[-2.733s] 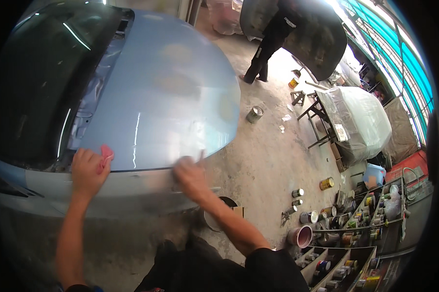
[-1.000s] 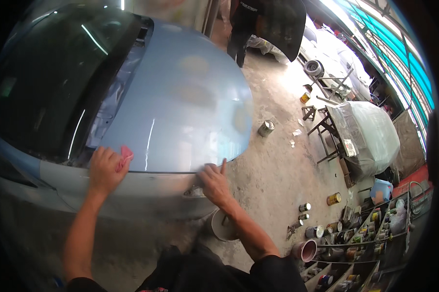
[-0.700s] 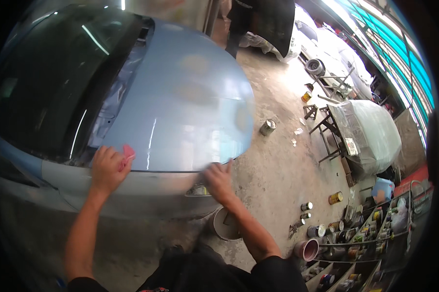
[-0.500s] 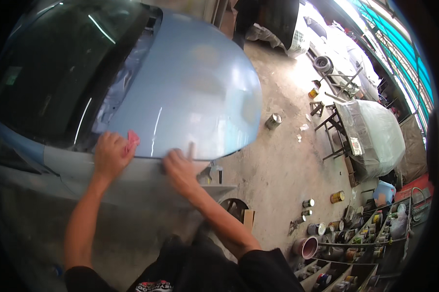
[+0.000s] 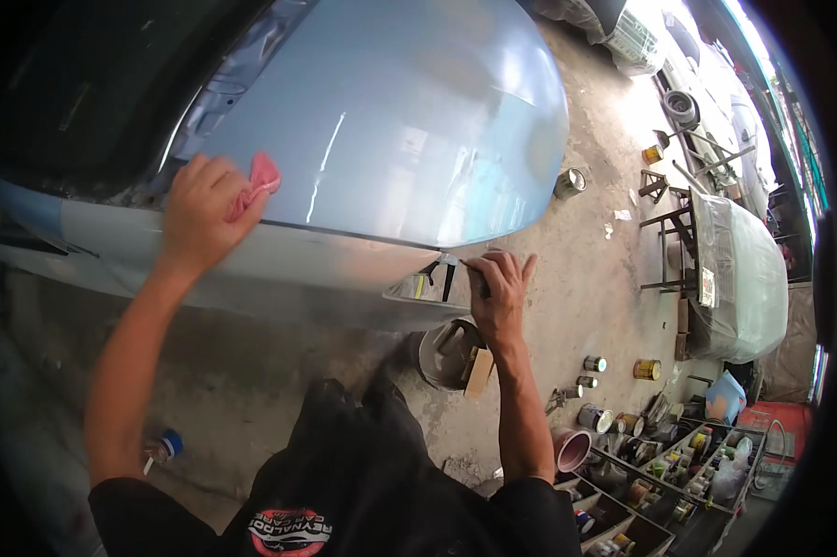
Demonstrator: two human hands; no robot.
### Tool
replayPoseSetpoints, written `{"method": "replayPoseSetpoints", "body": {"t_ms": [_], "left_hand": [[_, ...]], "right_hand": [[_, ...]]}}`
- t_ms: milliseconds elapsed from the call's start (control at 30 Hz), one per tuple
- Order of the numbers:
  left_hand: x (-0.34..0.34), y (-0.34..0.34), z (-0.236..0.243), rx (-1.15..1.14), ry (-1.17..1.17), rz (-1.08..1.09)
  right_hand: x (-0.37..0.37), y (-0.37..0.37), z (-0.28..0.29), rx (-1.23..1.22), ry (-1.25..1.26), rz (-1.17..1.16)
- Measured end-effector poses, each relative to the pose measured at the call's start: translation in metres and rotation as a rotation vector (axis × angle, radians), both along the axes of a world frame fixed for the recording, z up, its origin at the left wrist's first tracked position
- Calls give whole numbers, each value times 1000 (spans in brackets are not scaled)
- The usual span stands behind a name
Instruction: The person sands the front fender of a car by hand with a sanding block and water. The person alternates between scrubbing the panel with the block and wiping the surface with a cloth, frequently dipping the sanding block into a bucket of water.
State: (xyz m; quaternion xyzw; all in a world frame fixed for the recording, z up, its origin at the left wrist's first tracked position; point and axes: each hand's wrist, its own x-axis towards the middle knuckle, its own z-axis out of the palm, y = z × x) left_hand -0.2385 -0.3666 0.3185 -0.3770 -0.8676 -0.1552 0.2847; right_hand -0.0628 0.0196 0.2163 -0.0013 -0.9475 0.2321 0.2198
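A pale blue car hood with dull grey and tan patches slopes across the upper middle. Below its edge runs the grey, matte front fender, with an open headlight gap at its front end. My left hand is closed around a crumpled pink cloth, above the seam of hood and fender near the windshield. At the front corner, beside the headlight gap, my right hand has bent fingers, one sticking out. A small dark piece shows under its fingers; its kind is unclear.
A round bin with cardboard in it stands under the fender's front. Paint cans, a reddish bucket and a divided rack fill the lower right. Farther right, a plastic-wrapped car part rests on a stand.
My right hand has moved right along the fender, from the hood's edge to the headlight corner. My left hand still holds the pink cloth near the seam. The whole view has shifted.
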Motion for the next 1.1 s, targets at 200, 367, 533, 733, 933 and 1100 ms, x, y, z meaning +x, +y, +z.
{"method": "replayPoseSetpoints", "body": {"t_ms": [200, 367, 533, 733, 933, 1100], "left_hand": [[0, 4, 2, 12, -6, 2], [0, 2, 6, 4, -10, 4], [-1, 2, 5, -6, -20, 8], [0, 9, 7, 10, -4, 10], [3, -7, 8, 20, -5, 18], [-1, 9, 8, -8, -24, 21]], "right_hand": [[-32, -13, 27, 21, -58, 145], [-33, -13, 29, 25, -93, 195], [-32, -19, 20, 151, -81, 193], [-59, -99, 16, 65, 121, 280], [-53, -78, 23, 146, 94, 266], [-70, -125, 29, 66, 108, 322]]}}
